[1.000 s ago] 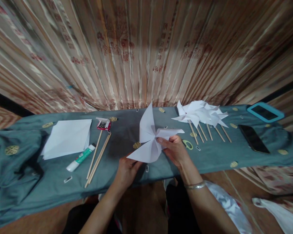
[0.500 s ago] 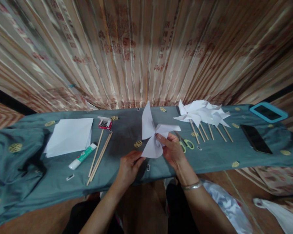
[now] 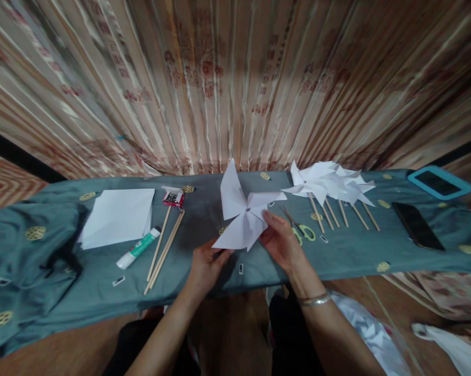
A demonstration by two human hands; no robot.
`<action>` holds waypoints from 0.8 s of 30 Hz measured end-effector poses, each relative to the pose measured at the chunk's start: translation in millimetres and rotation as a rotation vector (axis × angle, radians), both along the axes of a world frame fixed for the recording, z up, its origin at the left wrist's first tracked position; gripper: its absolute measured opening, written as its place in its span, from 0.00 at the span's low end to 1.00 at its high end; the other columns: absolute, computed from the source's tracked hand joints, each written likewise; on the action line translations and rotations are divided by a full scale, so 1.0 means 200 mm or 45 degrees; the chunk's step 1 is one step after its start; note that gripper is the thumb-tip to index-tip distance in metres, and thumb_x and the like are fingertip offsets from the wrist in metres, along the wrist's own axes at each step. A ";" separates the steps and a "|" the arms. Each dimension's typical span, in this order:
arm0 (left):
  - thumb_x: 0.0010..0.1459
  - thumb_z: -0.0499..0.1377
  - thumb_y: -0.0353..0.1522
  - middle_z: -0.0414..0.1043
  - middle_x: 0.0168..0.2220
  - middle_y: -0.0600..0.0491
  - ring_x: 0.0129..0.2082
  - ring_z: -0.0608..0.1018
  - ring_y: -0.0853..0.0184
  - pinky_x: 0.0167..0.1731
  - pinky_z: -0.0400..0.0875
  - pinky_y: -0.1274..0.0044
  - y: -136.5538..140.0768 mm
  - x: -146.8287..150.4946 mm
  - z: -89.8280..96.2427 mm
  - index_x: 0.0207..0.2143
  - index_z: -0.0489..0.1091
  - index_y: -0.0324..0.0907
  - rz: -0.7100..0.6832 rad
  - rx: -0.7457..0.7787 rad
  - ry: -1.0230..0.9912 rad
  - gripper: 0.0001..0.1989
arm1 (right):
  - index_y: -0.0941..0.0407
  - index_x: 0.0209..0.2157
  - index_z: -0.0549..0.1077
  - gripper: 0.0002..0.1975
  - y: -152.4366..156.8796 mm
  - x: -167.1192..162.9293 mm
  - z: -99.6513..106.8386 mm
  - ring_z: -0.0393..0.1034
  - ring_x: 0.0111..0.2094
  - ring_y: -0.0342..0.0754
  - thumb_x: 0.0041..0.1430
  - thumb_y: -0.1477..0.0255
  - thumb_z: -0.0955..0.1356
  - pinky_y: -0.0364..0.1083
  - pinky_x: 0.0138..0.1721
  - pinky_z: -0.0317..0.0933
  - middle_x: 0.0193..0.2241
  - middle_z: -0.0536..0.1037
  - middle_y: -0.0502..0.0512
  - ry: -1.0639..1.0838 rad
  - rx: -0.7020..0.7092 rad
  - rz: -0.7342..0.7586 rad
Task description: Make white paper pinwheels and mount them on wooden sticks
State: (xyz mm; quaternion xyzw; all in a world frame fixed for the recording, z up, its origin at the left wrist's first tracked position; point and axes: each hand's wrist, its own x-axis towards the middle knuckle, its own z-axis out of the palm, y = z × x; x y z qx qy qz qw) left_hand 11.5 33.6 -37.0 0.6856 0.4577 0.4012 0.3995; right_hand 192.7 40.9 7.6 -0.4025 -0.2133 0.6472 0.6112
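A white paper pinwheel (image 3: pixel 239 227) is held above the cloth-covered table, its blades folded in to a small dark spot at the centre. My left hand (image 3: pixel 208 263) pinches the tip of its lower left blade. On the other side, my right hand (image 3: pixel 281 239) grips the right part, thumb in front and fingers behind the paper. No stick shows on this pinwheel. Just right of my right hand lie scissors (image 3: pixel 303 231) with light green handles. To the left rest loose wooden sticks (image 3: pixel 165 250) and a small red box (image 3: pixel 173 198) with dark contents.
Finished pinwheels on sticks (image 3: pixel 331 180) overlap at the back right. A stack of white paper (image 3: pixel 117 216) and a glue tube (image 3: pixel 138 248) lie left. A black phone (image 3: pixel 417 224) and a blue-framed device (image 3: pixel 439 181) sit far right; a curtain (image 3: pixel 235 89) hangs behind.
My right thumb has come off the pinwheel's centre and moved to its right side, uncovering the middle. The pinwheel has tilted and shifted slightly left. My left hand keeps its pinch.
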 end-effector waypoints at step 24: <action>0.54 0.58 0.33 0.80 0.32 0.50 0.32 0.79 0.63 0.35 0.73 0.75 0.01 0.01 0.05 0.31 0.78 0.42 0.031 -0.042 -0.059 0.09 | 0.56 0.24 0.80 0.13 -0.03 -0.08 0.01 0.70 0.19 0.40 0.38 0.64 0.79 0.38 0.19 0.64 0.21 0.80 0.49 0.044 -0.075 0.125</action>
